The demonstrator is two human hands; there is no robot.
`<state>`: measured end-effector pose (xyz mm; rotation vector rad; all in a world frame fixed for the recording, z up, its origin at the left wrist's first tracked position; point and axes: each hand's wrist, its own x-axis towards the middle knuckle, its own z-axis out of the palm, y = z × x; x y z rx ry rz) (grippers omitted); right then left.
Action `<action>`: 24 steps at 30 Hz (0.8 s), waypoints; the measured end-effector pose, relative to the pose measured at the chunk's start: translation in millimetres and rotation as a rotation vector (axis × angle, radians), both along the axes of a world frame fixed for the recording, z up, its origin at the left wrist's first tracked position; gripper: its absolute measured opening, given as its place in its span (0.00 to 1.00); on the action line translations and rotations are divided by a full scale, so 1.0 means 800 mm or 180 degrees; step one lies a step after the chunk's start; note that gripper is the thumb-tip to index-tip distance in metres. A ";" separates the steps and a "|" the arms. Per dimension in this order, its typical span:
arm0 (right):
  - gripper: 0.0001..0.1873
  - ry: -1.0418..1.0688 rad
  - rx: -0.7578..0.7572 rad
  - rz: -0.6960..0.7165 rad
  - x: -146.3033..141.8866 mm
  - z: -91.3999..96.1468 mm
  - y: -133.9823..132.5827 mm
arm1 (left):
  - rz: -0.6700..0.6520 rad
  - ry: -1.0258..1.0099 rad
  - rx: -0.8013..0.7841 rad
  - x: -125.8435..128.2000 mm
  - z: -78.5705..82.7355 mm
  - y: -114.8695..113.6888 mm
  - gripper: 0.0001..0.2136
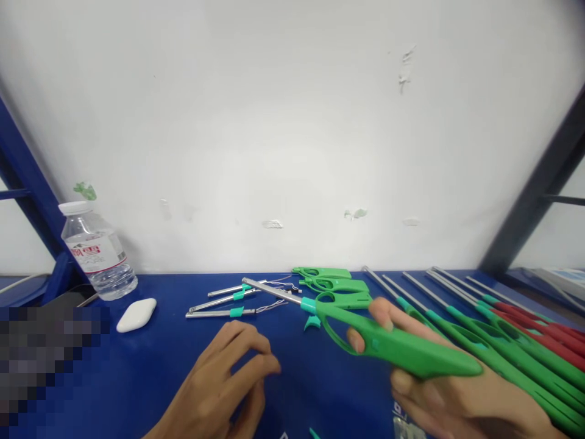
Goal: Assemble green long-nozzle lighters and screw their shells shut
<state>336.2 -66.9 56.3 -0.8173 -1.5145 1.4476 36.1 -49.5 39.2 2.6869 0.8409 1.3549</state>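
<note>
Wrapped around the green handle, the right hand [461, 402] holds a long-nosed lighter [402, 350] over the blue table [137, 378], its metal tube pointing left. Beside it the left hand [223, 384] rests with fingertips pinched together, perhaps on something too small to see.

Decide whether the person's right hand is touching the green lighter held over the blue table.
Touching. The head view shows the right hand closed round the handle of the green lighter, with skin against the plastic above and below and no gap.
</note>
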 end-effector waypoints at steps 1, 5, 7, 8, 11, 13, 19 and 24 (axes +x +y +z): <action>0.25 0.0178 -0.0192 0.0075 -0.001 0.000 0.001 | 0.0087 -0.0049 0.0092 0.001 0.000 -0.001 0.18; 0.28 0.0788 -0.0855 0.0686 -0.009 -0.004 0.009 | 0.0472 0.0070 0.0525 0.005 0.000 -0.002 0.22; 0.29 0.0882 -0.1010 0.1027 -0.014 -0.007 0.013 | 0.0445 0.0263 0.0581 0.006 -0.001 -0.001 0.23; 0.31 0.0887 -0.1086 0.1205 -0.017 -0.009 0.014 | 0.0372 0.0349 0.0599 0.006 -0.002 0.000 0.22; 0.33 0.0890 -0.1284 0.1480 -0.023 -0.008 0.009 | 0.0129 0.0512 0.0686 0.003 -0.008 0.002 0.22; 0.29 0.0810 -0.1353 0.1185 -0.025 -0.004 0.004 | 0.0058 0.0593 0.0750 -0.002 -0.013 0.004 0.24; 0.17 -0.1303 -0.0038 -0.0308 -0.019 0.000 0.010 | 0.0788 0.0860 0.0613 -0.015 -0.022 0.013 0.30; 0.17 -0.2577 0.2172 -0.0618 -0.014 -0.019 0.018 | 0.0414 0.1007 0.0177 -0.008 -0.013 0.015 0.20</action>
